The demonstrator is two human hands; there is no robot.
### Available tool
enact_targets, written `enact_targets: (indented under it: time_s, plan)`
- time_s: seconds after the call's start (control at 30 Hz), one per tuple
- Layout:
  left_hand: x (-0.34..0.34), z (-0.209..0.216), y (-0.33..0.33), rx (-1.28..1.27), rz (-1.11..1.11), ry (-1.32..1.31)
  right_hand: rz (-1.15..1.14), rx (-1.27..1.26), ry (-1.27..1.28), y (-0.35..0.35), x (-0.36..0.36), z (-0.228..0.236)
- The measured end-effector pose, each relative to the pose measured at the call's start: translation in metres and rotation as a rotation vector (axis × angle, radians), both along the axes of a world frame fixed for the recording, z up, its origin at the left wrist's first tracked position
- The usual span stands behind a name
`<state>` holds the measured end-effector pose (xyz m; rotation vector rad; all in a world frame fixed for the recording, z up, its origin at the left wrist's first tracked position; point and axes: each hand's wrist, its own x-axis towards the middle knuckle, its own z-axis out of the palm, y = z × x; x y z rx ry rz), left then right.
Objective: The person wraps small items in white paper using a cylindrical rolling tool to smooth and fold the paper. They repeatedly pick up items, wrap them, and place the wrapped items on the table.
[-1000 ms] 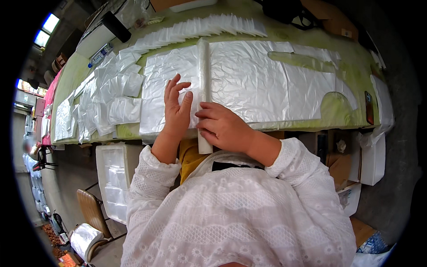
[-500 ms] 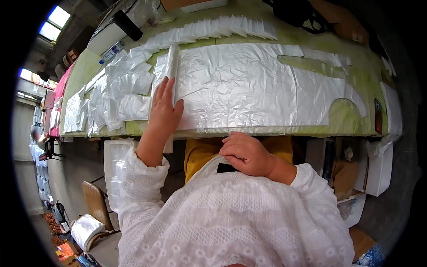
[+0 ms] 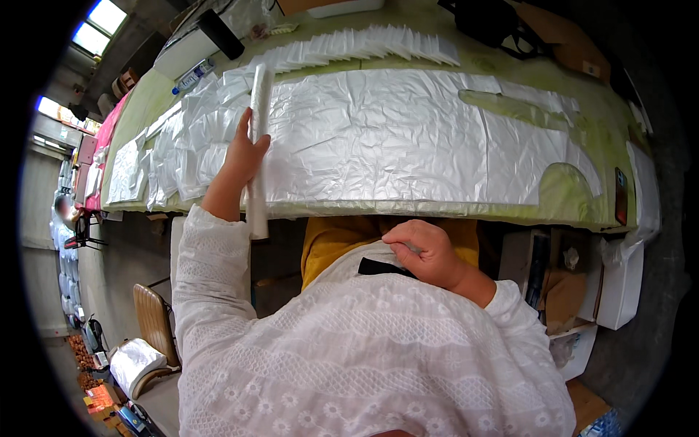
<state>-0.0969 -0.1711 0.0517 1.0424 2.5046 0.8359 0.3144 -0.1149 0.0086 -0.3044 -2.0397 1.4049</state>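
Observation:
A large sheet of thin, whitish plastic film [image 3: 378, 138] lies wrinkled across the table, with cut-out curves at its right end. Along its left edge stands out a long narrow roll of the same film [image 3: 258, 197], its lower end hanging past the table's front edge. My left hand [image 3: 242, 156] is closed round this roll, thumb on the right side and fingers on the left. My right hand [image 3: 426, 251] rests near my waist with its fingers curled in and nothing visible in them. A black strip [image 3: 382, 268] lies against my white top beside it.
Folded clear plastic packets [image 3: 189, 138] are heaped left of the sheet; a row of packets [image 3: 364, 45] fans out behind it. A water bottle [image 3: 194, 76] and black cylinder [image 3: 220, 34] stand at the back left. A phone [image 3: 620, 195] lies at the right edge.
My left hand has gone from lying flat on the film to gripping the roll. Hand and roll have shifted left, and the roll's end now overhangs the front edge. My right hand has drifted slightly right.

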Motion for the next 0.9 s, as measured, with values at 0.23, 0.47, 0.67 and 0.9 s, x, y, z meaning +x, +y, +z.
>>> enact_targets:
  time_s: [0.23,0.47,0.67,0.9]
  plan:
    - [0.126,0.012,0.051,0.733,-0.045,-1.045,0.210,-0.914,-0.137,-0.008,-0.028,0.020]
    - [0.183,0.007,0.075,0.579,-0.137,-1.058,0.202,-0.981,-0.269,-0.002,-0.035,0.031]
    - [0.170,0.013,0.122,0.684,-0.086,-1.025,0.149,-1.013,-0.422,0.013,0.015,0.042]
    - [0.150,-0.005,0.148,0.784,0.009,-0.999,-0.028,-0.810,-0.561,0.010,0.090,0.029]
